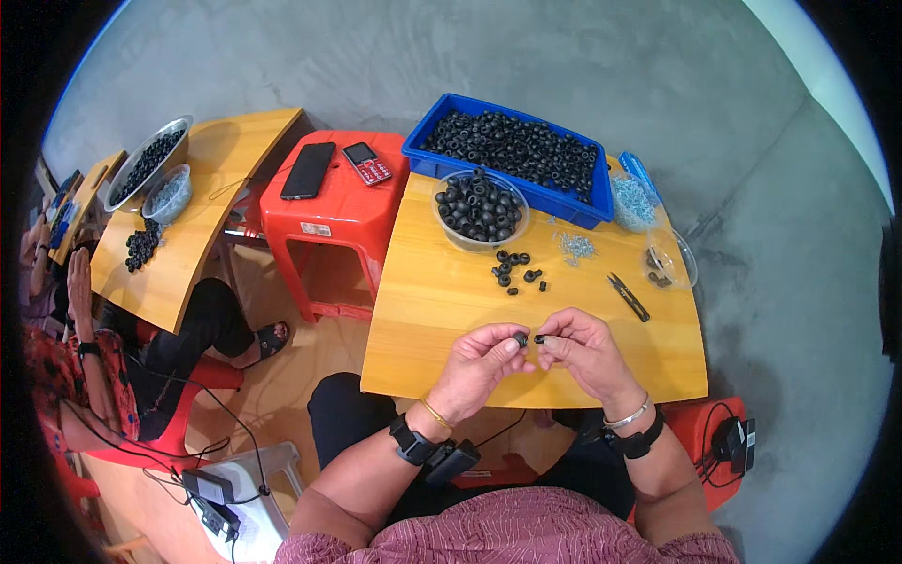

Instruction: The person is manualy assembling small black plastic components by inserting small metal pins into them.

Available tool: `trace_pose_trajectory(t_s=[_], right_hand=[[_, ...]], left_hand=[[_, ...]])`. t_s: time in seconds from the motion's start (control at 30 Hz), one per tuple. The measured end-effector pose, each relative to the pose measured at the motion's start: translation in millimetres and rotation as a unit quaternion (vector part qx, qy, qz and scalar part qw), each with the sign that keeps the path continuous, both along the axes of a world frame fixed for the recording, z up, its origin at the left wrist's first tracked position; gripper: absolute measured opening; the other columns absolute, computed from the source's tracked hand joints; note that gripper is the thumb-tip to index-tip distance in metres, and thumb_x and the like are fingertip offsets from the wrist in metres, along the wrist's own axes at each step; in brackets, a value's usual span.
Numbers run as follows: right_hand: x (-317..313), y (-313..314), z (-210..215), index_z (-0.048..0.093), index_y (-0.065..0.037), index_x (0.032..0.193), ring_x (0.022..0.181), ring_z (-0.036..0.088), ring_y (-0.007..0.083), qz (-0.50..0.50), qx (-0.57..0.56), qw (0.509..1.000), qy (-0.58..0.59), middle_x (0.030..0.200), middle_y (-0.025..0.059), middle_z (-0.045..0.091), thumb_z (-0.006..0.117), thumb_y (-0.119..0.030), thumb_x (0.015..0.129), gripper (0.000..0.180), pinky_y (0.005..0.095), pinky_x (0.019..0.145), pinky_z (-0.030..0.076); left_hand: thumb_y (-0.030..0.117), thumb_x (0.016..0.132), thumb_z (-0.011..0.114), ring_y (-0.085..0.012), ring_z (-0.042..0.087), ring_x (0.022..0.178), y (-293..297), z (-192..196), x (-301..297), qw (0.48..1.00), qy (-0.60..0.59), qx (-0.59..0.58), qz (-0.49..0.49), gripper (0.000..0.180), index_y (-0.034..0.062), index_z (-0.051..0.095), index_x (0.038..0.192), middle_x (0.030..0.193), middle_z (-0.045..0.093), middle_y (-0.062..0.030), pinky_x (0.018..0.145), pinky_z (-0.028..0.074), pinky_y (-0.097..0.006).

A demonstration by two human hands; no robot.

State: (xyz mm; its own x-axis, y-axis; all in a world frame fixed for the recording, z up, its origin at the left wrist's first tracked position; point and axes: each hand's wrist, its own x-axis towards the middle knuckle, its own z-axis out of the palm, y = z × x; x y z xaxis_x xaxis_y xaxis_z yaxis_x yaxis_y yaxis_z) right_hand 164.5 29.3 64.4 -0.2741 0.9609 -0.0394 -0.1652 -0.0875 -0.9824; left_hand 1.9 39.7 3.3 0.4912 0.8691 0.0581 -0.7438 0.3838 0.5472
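Note:
Over the near part of the wooden table [432, 338], my left hand [477, 368] pinches a small black round part [520, 338] between thumb and fingers. Just across from it, my right hand [584, 355] pinches a smaller black piece [539, 339]. The two pieces are close but look apart. Beyond my hands lies a loose group of black round parts [505, 268], with a clear tub [438, 222] full of larger ones behind it. Small silvery pieces [576, 247], too tiny to name, form a little pile to the right. Black-handled snips [629, 298] lie near the table's right side.
A blue tray [583, 216] of black parts stands at the back, beside a container of silvery pieces [633, 202]. A clear cup [669, 263] lies at the right edge. On the red stool [329, 218] rest two phones [308, 171]. Another person [85, 376] sits left at another table.

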Motion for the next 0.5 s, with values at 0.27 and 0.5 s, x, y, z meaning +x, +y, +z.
trace_pose_trajectory(t_s=[0.27,0.5], right_hand=[[-2,3,-12,0.055,-0.001,0.084,0.064,0.054,0.0092,-0.005,0.038,0.999,0.006,0.074,0.0040,0.058,0.056,0.000,0.078,0.006,0.0214,0.061,0.044],[-7,0,-10,0.055,0.000,0.083,0.066,0.053,0.0080,-0.007,0.097,0.992,-0.077,0.073,0.0032,0.057,0.055,0.002,0.078,0.006,0.0206,0.060,0.044]], left_hand=[[0.006,0.085,0.048,-0.0124,0.054,0.072,0,1,-2,1.000,0.011,-0.003,-0.013,0.018,-0.0011,0.055,0.100,0.084,0.057,-0.0065,0.072,0.051,-0.031],[0.004,0.085,0.048,-0.0114,0.054,0.070,0,0,0,1.000,0.029,-0.005,-0.007,0.016,-0.0015,0.055,0.099,0.082,0.057,-0.0060,0.071,0.051,-0.030]])
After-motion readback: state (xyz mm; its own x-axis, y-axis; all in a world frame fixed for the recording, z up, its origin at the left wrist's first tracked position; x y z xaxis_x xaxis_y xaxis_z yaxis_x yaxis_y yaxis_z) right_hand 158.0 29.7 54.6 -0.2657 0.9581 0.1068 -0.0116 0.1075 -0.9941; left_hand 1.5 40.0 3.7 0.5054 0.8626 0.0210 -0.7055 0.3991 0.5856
